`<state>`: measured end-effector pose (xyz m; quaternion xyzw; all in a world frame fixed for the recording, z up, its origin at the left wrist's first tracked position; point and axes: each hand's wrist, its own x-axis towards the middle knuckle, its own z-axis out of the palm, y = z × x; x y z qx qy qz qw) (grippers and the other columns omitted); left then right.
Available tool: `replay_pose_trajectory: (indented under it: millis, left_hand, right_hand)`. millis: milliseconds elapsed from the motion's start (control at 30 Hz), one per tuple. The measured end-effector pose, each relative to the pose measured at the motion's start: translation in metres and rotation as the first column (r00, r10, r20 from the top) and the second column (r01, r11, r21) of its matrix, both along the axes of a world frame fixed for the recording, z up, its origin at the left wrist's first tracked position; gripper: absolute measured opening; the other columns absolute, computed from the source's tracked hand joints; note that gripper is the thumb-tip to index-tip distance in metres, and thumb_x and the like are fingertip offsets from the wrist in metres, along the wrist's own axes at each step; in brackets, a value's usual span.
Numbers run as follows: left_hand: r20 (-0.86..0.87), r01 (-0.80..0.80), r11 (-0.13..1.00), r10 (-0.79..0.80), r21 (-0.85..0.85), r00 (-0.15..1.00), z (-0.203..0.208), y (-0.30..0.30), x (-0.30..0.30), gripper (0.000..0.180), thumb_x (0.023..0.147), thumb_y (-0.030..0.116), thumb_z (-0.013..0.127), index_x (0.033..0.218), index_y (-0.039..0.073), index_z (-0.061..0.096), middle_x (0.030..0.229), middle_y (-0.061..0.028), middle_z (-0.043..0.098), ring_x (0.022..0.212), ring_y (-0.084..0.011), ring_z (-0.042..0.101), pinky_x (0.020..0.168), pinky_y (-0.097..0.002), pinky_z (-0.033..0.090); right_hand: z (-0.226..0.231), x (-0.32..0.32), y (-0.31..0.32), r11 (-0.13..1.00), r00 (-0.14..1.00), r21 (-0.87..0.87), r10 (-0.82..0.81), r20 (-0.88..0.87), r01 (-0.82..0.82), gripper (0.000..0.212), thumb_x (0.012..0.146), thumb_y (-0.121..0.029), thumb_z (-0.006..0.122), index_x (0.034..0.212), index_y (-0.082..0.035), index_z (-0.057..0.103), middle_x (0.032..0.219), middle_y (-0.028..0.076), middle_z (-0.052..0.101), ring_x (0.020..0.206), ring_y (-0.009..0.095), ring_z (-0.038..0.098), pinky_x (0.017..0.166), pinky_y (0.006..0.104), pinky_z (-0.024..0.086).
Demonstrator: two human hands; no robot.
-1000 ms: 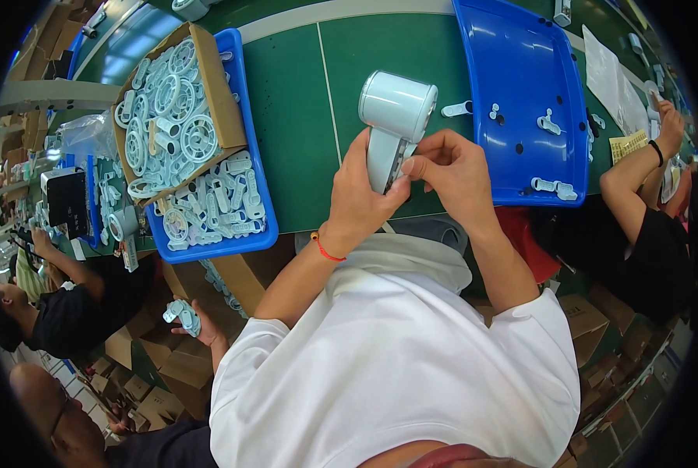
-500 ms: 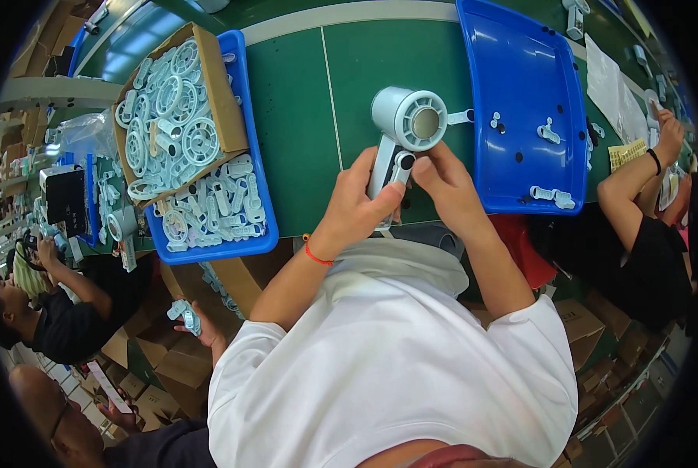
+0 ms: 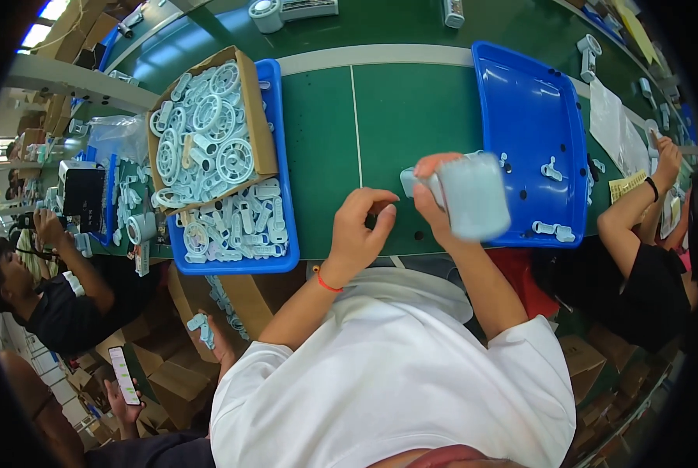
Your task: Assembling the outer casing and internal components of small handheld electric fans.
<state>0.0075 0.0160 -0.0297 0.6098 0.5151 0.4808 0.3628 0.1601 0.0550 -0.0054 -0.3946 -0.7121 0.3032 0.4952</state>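
My right hand (image 3: 436, 204) is closed around a pale blue handheld fan, gripping it near where the handle joins the head. The fan's rounded head (image 3: 480, 199) is smeared by motion and points right, while the handle end shows left of my fingers. My left hand (image 3: 356, 234), with a red cord bracelet (image 3: 329, 282) at the wrist, is apart from the fan. Its fingers are loosely curled, with a gap between thumb and forefinger, and nothing shows in it. Both hands are above the near part of the green table (image 3: 314, 156).
At left, a cardboard box (image 3: 267, 117) of pale plastic rings and parts rests on a blue tray (image 3: 290, 226) of more parts. A blue tray (image 3: 532, 101) with a few small pieces lies at right. Co-workers sit on both sides; another person's hand (image 3: 222, 343) holds parts at lower left.
My left hand has let go of the fan. My right hand has turned the fan so its head swings right and down, and its round grille no longer shows. The view has shifted slightly.
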Motion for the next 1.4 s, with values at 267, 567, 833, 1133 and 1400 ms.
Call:
replay_pose_trajectory:
  millis: [267, 567, 833, 1133, 1400]
  left_hand:
    - [-0.186, 0.273, 0.588, -0.205, 0.762, 0.961, 0.037, -0.026, 0.026, 0.015, 0.061, 0.002, 0.060, 0.073, 0.010, 0.060, 0.064, -0.0035, 0.056, 0.058, -0.0168, 0.054, 0.054, -0.0298, 0.044]
    - [-0.779, 0.290, 0.926, 0.007, 0.242, 0.627, 0.041, 0.014, -0.010, 0.058, 0.060, 0.026, 0.075, 0.113, 0.010, 0.057, 0.113, -0.0031, 0.051, 0.113, -0.0284, 0.042, 0.090, -0.0469, 0.034]
    - [-0.796, 0.304, 0.924, 0.003, 0.234, 0.605, 0.034, 0.025, 0.006, 0.051, 0.060, 0.020, 0.075, 0.108, 0.012, 0.059, 0.106, -0.0014, 0.057, 0.098, -0.0273, 0.050, 0.083, -0.0402, 0.040]
    - [-0.859, 0.359, 0.900, 0.030, 0.246, 0.512, 0.031, 0.030, 0.006, 0.055, 0.055, 0.020, 0.077, 0.106, 0.010, 0.058, 0.099, -0.0020, 0.059, 0.095, -0.0271, 0.051, 0.079, -0.0389, 0.041]
    - [-0.803, 0.368, 0.888, 0.001, 0.274, 0.596, 0.027, 0.036, -0.002, 0.054, 0.055, 0.023, 0.078, 0.104, 0.011, 0.058, 0.099, -0.0020, 0.056, 0.094, -0.0275, 0.051, 0.079, -0.0404, 0.041]
  right_hand:
    - [-0.009, -0.012, 0.000, 0.955, 0.993, -0.272, 0.103, -0.061, -0.116, 0.040, 0.064, -0.005, 0.067, 0.103, -0.003, 0.054, 0.099, 0.011, 0.058, 0.095, 0.028, 0.054, 0.082, 0.0403, 0.043]
    - [0.016, 0.028, -0.004, 0.985, 0.747, -0.130, 0.172, 0.642, -0.114, 0.063, 0.067, -0.006, 0.068, 0.125, -0.005, 0.045, 0.115, 0.012, 0.052, 0.109, 0.030, 0.048, 0.093, 0.0389, 0.036]
    - [-0.003, 0.025, -0.020, 0.999, 0.797, 0.039, -0.016, 0.604, -0.009, 0.057, 0.066, -0.002, 0.067, 0.120, -0.002, 0.049, 0.114, 0.013, 0.053, 0.106, 0.030, 0.049, 0.091, 0.0399, 0.038]
    - [-0.018, 0.025, -0.018, 0.954, 0.615, 0.287, -0.175, 0.769, -0.086, 0.057, 0.068, -0.014, 0.067, 0.117, 0.006, 0.046, 0.109, 0.013, 0.052, 0.099, 0.025, 0.050, 0.086, 0.0370, 0.037]
    - [-0.006, 0.025, -0.013, 0.995, 0.770, 0.087, -0.025, 0.637, -0.039, 0.053, 0.068, -0.005, 0.066, 0.118, -0.001, 0.049, 0.112, 0.013, 0.053, 0.103, 0.029, 0.050, 0.088, 0.0391, 0.038]
